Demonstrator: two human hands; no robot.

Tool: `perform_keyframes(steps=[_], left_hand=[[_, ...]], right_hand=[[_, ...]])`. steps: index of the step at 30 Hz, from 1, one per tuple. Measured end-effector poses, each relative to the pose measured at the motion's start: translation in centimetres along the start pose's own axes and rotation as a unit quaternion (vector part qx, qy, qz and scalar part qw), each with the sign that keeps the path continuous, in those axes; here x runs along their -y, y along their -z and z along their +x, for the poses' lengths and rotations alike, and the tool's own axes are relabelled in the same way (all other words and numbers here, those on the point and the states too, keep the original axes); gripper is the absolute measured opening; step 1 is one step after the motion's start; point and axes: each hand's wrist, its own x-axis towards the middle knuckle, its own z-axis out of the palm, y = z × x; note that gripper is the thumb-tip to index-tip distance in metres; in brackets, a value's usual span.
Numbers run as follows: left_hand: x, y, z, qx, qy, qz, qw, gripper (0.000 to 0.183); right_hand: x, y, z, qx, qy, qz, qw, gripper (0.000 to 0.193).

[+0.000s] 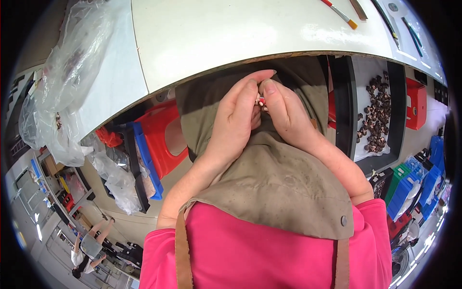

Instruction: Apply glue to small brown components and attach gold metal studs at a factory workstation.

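Observation:
My left hand point(236, 115) and my right hand point(288, 113) meet over my lap, just below the table edge. Between the thumbs and curled fingers of both is a small white-and-red piece point(261, 101), mostly covered; its exact kind does not show. Both hands are closed around it, thumbs on top and close together. Beneath them lies the brown-green apron point(279, 168). To the right, an open dark drawer point(397, 106) holds several small dark brown and cream pieces point(375, 115) on a white sheet.
The white table point(207, 38) spans the front, with a red-handled paintbrush point(340, 14) and thin tools point(412, 36) at its far right. Clear plastic bags point(72, 82) hang over the left. A red stool point(163, 139) and blue tray point(147, 161) stand below. Another person point(90, 245) is far left.

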Motion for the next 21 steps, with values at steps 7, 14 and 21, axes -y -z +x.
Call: perform_keyframes(steps=[7, 14, 21], left_hand=[[0.24, 0.71, 0.30, 0.016, 0.062, -0.083, 0.994, 0.038], [0.14, 1.05, 0.43, 0.019, 0.094, -0.118, 0.988, 0.037], [0.23, 1.08, 0.31, 0.019, 0.088, -0.089, 0.992, 0.038]], right_hand=[[0.13, -0.15, -0.14, 0.003, 0.038, -0.064, 0.997, 0.027], [-0.70, -0.24, -0.20, -0.002, 0.044, -0.101, 0.994, 0.026], [-0.15, -0.26, -0.11, 0.001, 0.031, -0.092, 0.995, 0.027]])
